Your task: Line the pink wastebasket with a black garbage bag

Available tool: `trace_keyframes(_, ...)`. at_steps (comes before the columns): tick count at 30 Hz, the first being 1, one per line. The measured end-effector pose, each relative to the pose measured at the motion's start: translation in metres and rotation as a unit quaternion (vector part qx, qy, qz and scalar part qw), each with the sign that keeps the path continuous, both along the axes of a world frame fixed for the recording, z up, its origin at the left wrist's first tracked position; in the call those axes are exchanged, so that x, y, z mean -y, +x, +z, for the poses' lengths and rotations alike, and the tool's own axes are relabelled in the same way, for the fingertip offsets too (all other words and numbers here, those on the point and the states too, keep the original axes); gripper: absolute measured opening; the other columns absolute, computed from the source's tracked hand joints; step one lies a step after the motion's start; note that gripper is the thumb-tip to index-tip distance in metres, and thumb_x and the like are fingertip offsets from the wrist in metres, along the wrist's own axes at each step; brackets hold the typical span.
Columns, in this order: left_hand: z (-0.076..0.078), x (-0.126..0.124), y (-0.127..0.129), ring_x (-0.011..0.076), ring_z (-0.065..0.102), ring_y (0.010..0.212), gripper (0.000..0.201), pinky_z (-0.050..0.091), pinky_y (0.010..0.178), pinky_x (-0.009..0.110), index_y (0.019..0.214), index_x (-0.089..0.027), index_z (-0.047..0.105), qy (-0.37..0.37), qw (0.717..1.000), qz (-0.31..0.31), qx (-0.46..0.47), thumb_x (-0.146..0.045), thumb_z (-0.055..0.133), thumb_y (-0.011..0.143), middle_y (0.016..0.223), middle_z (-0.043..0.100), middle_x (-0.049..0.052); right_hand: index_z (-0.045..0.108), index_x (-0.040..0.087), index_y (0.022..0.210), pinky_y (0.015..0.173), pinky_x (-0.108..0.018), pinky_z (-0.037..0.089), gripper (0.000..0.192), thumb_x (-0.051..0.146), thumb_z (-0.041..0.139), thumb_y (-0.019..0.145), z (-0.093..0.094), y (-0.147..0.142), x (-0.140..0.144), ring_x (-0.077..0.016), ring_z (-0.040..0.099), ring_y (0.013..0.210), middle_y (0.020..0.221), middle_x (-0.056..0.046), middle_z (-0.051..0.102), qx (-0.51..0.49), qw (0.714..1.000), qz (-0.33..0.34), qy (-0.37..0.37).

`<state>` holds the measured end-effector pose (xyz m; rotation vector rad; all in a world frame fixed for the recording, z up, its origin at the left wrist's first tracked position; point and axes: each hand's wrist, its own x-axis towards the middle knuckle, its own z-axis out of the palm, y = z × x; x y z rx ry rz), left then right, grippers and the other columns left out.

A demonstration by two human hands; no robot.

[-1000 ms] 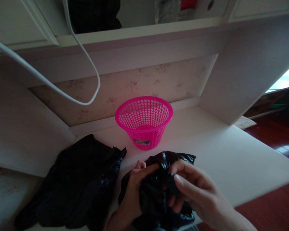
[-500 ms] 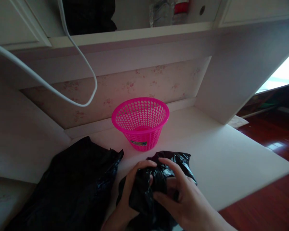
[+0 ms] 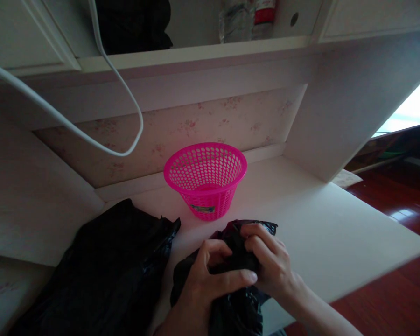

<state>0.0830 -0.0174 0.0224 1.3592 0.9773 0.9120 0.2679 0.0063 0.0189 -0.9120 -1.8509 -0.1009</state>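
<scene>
A crumpled black plastic bag [image 3: 236,305] lies at the near edge of the white desktop, under both hands. My left hand [image 3: 210,284] is curled round its left side, with the thumb stretched across the front. On the upper right of the bag, my right hand [image 3: 269,259] has its fingers bent in and pinches the plastic. A dark reddish patch shows near the bag's top. Just behind stands an upright pink mesh basket [image 3: 206,184] with a small label on its front; neither hand touches it.
Another, larger black plastic bag [image 3: 101,266] lies at the left. A white cable [image 3: 126,93] hangs in a loop in front of the shelf [image 3: 196,53], which holds a black bag, a clear plastic package and a red-labelled item. Red wooden floor [image 3: 399,261] shows at the right.
My right hand has gone from spread fingers to a closed pinch on the plastic. My left thumb has come across the bag's front. The basket stays in place.
</scene>
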Motion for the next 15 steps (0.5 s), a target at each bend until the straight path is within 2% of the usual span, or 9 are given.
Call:
trace_keyframes(1, -0.005, 0.003, 0.003, 0.0214, 0.075, 0.082, 0.033, 0.062, 0.071, 0.032, 0.108, -0.023, 0.068, -0.026, 1.0, 0.005, -0.005, -0.037, 0.083, 0.083, 0.089, 0.073, 0.001, 0.043, 0.025, 0.084, 0.051, -0.022, 0.046, 0.016, 0.01, 0.046, 0.089, -0.003, -0.002, -0.002, -0.0135, 0.058, 0.059, 0.081, -0.002, 0.065, -0.024, 0.999, -0.023, 0.001)
trace_keyframes(3, -0.015, 0.007, 0.005, 0.0197, 0.075, 0.075, 0.028, 0.061, 0.063, 0.028, 0.11, -0.023, 0.067, 0.003, 0.999, -0.005, -0.052, -0.039, 0.076, 0.089, 0.088, 0.074, 0.001, 0.049, 0.026, 0.094, 0.049, -0.021, 0.044, 0.017, 0.01, 0.044, 0.091, -0.007, -0.004, -0.005, -0.0126, 0.057, 0.052, 0.072, 0.002, 0.065, -0.061, 0.997, -0.051, -0.021)
trace_keyframes(5, -0.021, 0.01, 0.001, 0.0199, 0.075, 0.08, 0.026, 0.062, 0.066, 0.028, 0.116, -0.026, 0.07, 0.12, 0.986, -0.024, -0.109, -0.038, 0.071, 0.093, 0.097, 0.075, 0.003, 0.054, 0.024, 0.117, 0.051, -0.023, 0.048, 0.031, 0.011, 0.047, 0.089, -0.008, -0.005, -0.005, -0.0142, 0.061, 0.052, 0.071, 0.003, 0.068, -0.058, 0.996, -0.034, -0.05)
trace_keyframes(7, -0.023, 0.009, -0.005, 0.024, 0.074, 0.101, 0.032, 0.062, 0.084, 0.034, 0.122, -0.035, 0.073, 0.259, 0.955, -0.038, -0.139, -0.034, 0.073, 0.091, 0.113, 0.073, 0.004, 0.055, 0.021, 0.131, 0.056, -0.026, 0.052, 0.046, 0.013, 0.051, 0.086, -0.007, -0.003, -0.002, -0.0168, 0.067, 0.059, 0.079, -0.001, 0.074, -0.03, 0.997, 0.016, -0.076)
trace_keyframes(9, -0.019, 0.006, -0.01, 0.0267, 0.069, 0.116, 0.04, 0.058, 0.097, 0.037, 0.129, -0.041, 0.071, 0.371, 0.917, -0.027, -0.143, -0.031, 0.072, 0.091, 0.123, 0.07, 0.005, 0.063, 0.022, 0.127, 0.063, -0.027, 0.056, 0.048, 0.009, 0.051, 0.082, -0.004, 0.004, 0.004, -0.0181, 0.071, 0.07, 0.088, -0.004, 0.076, -0.025, 0.989, 0.076, -0.126)
trace_keyframes(10, -0.016, 0.005, -0.011, 0.0253, 0.069, 0.115, 0.04, 0.058, 0.096, 0.036, 0.132, -0.041, 0.069, 0.419, 0.896, -0.017, -0.149, -0.03, 0.069, 0.093, 0.122, 0.07, 0.005, 0.067, 0.023, 0.122, 0.068, -0.028, 0.057, 0.048, 0.005, 0.051, 0.08, -0.002, 0.008, 0.007, -0.0184, 0.073, 0.078, 0.093, -0.005, 0.077, -0.041, 0.98, 0.095, -0.17)
trace_keyframes(12, -0.009, 0.003, -0.011, 0.0203, 0.071, 0.106, 0.035, 0.06, 0.089, 0.029, 0.133, -0.036, 0.067, 0.477, 0.863, 0.002, -0.164, -0.03, 0.063, 0.098, 0.117, 0.069, 0.006, 0.07, 0.027, 0.123, 0.083, -0.029, 0.059, 0.053, 0.001, 0.053, 0.079, 0.0, 0.019, 0.013, -0.0189, 0.074, 0.097, 0.109, -0.006, 0.077, -0.105, 0.943, 0.132, -0.288)
trace_keyframes(15, -0.004, 0.003, -0.01, 0.0164, 0.072, 0.103, 0.026, 0.06, 0.085, 0.023, 0.126, -0.032, 0.067, 0.488, 0.856, 0.009, -0.169, -0.031, 0.062, 0.1, 0.122, 0.067, 0.006, 0.063, 0.034, 0.14, 0.106, -0.04, 0.054, 0.063, 0.013, 0.074, 0.081, 0.003, 0.035, 0.018, -0.0227, 0.068, 0.124, 0.134, -0.007, 0.072, -0.244, 0.834, 0.238, -0.434)
